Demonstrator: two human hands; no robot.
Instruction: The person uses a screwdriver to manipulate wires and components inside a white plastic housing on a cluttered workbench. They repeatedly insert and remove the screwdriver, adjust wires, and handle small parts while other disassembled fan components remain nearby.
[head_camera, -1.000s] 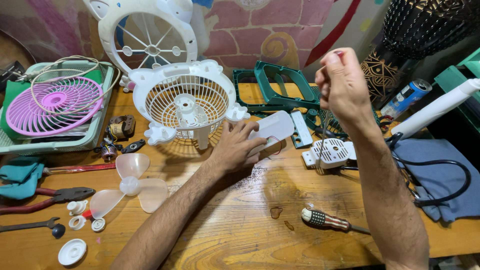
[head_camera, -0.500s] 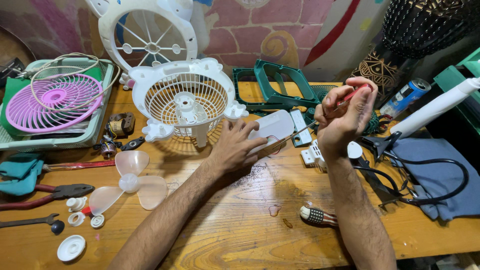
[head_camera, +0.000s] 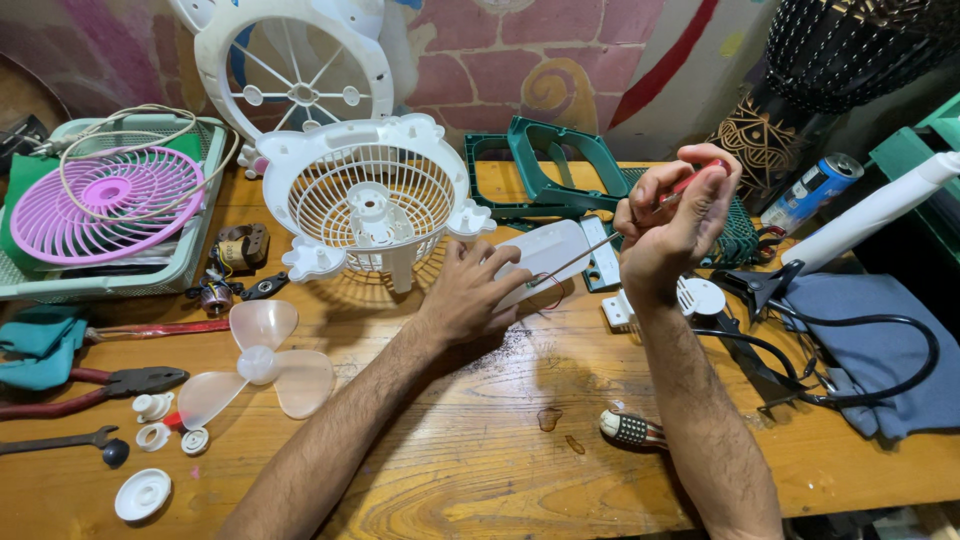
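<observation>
Centrally, the left hand (head_camera: 470, 295) lies palm down with fingers spread on a flat white plastic fan base panel (head_camera: 548, 255), pressing it to the wooden workbench (head_camera: 480, 470); nothing is clenched in it. Just right of centre, the right hand (head_camera: 672, 225) is raised above the bench and closed around a slim red-handled screwdriver (head_camera: 640, 222), whose thin metal shaft slants down and left towards the panel's right part; whether the tip touches the panel cannot be told. Thin red wires curl at the panel's edge beside the left fingers.

Behind the left hand, upper centre, stands a white round plastic fan grille housing (head_camera: 365, 200), tilted on its mount. At the left of the frame a pale translucent three-blade fan propeller (head_camera: 255, 365) lies flat, with small white plastic caps (head_camera: 160, 435) near it and red-handled pliers (head_camera: 100, 385) further left. A purple round grille (head_camera: 105, 205) rests in a green tray in the upper left. Low and right of centre, another screwdriver with a ribbed dark handle (head_camera: 630, 428) lies beside the right forearm.
</observation>
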